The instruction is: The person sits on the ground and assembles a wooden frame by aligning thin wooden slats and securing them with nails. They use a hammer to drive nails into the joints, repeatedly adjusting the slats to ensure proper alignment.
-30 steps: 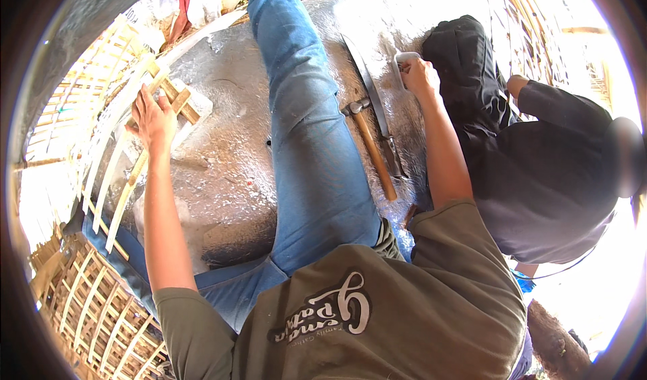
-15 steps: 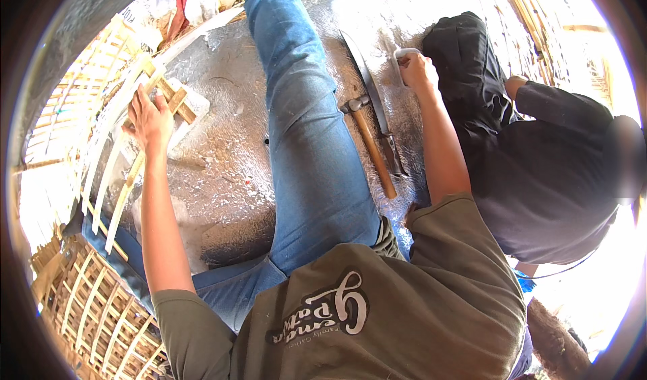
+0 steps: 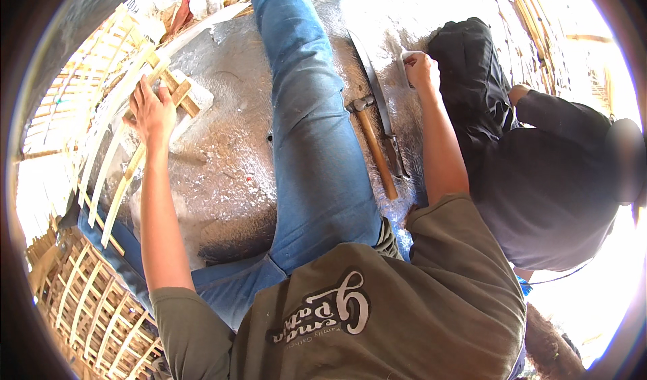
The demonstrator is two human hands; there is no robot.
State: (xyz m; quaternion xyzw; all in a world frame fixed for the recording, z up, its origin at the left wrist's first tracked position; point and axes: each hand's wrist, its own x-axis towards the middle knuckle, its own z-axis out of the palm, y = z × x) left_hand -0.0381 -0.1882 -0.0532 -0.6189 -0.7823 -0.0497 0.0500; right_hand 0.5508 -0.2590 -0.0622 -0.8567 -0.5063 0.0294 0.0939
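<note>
My left hand (image 3: 153,115) rests with fingers stretched over a woven lattice of split bamboo strips (image 3: 125,181). Short crossed bamboo pieces (image 3: 180,97) lie just past its thumb, over a pale block (image 3: 199,98). On the right, my right hand (image 3: 423,73) is closed on a small whitish thing with a rounded rim (image 3: 406,56); the fingers cover most of it, so its kind is unclear. Between my leg and right arm lie a machete (image 3: 369,70), its blade pointing away, and a wooden-handled hammer (image 3: 375,151) beside it.
My jeans-clad leg (image 3: 317,130) stretches across the shiny grey sheet (image 3: 216,157). Close by on the right sits a person in black (image 3: 539,171). Woven bamboo (image 3: 94,306) stands at lower left, and bamboo poles (image 3: 526,16) lie at the far right.
The view has shifted slightly. The whitish thing in my right hand has turned, showing less of its rim. My left hand stays on the bamboo.
</note>
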